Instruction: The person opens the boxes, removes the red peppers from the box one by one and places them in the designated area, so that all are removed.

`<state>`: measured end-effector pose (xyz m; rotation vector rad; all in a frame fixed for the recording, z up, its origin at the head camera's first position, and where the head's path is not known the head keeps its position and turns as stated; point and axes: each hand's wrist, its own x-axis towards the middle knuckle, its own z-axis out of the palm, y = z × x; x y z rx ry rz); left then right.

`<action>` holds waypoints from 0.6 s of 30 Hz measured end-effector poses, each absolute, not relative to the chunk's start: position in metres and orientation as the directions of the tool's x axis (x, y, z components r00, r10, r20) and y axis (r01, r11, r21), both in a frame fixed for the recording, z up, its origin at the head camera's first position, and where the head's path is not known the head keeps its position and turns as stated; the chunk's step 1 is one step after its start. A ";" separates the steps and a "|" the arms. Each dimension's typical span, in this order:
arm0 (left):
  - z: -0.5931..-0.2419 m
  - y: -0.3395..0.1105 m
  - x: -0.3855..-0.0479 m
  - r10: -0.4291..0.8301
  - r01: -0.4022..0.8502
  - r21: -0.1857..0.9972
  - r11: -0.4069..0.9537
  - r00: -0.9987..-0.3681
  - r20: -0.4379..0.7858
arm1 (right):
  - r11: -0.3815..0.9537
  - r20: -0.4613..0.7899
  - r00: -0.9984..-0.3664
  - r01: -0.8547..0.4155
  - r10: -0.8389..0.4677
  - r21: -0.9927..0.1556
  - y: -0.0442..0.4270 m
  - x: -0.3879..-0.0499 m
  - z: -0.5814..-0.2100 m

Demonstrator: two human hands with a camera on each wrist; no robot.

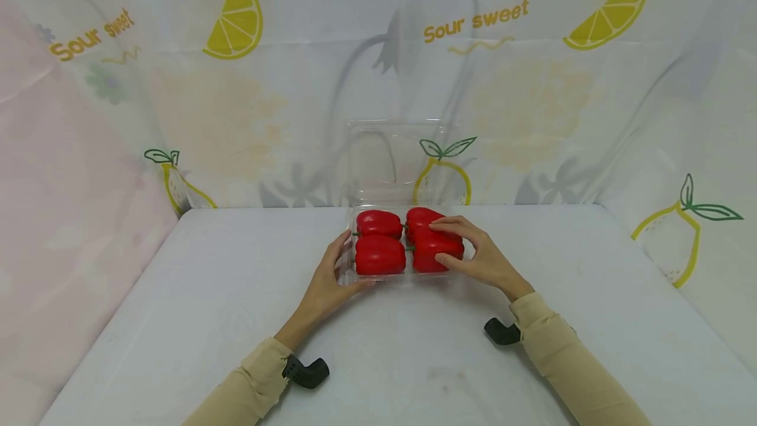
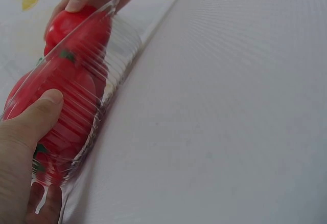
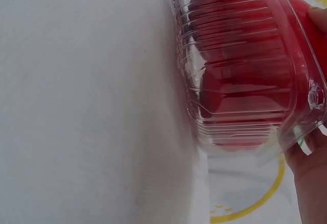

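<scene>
A clear plastic clamshell box (image 3: pixel 240 114) stands on the table, its lid (image 1: pixel 369 156) raised at the back. Several red bell peppers lie inside it: one at front left (image 1: pixel 380 256), one at back left (image 1: pixel 378 221), one at back right (image 1: pixel 416 217). My left hand (image 1: pixel 326 286) grips the box's front left corner, thumb on the front wall and fingers along the left side. With thumb and fingers spread around it, my right hand (image 1: pixel 483 256) holds the front right bell pepper (image 1: pixel 426 256). Green stems point left.
The white table (image 1: pixel 236 294) meets a patterned cloth backdrop (image 1: pixel 307 84) close behind the box. Cloth also hangs along the left and right sides. A black wrist mount (image 1: pixel 307 373) juts from the left sleeve, and another mount (image 1: pixel 501 332) from the right.
</scene>
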<state>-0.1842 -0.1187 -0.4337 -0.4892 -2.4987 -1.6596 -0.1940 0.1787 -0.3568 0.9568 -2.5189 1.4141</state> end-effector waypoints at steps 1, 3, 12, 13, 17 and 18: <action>-0.434 -0.119 -0.184 0.208 0.319 0.879 0.353 -0.943 0.259 | 0.371 0.375 -0.797 -0.567 -0.474 -0.736 0.179 -0.194 -0.357; -0.434 -0.119 -0.184 0.208 0.319 0.879 0.355 -0.943 0.258 | 0.371 0.380 -0.794 -0.572 -0.475 -0.732 0.179 -0.194 -0.357; -0.434 -0.118 -0.184 0.212 0.324 0.874 0.361 -0.942 0.262 | 0.379 0.390 -0.792 -0.580 -0.469 -0.721 0.179 -0.193 -0.356; -0.434 -0.118 -0.183 0.212 0.324 0.875 0.359 -0.942 0.262 | 0.379 0.394 -0.792 -0.581 -0.466 -0.720 0.179 -0.193 -0.355; -0.434 -0.119 -0.183 0.210 0.326 0.878 0.352 -0.941 0.265 | 0.373 0.416 -0.791 -0.589 -0.448 -0.717 0.181 -0.194 -0.353; -0.435 -0.119 -0.184 0.210 0.325 0.878 0.352 -0.941 0.265 | 0.371 0.421 -0.792 -0.589 -0.443 -0.718 0.181 -0.194 -0.352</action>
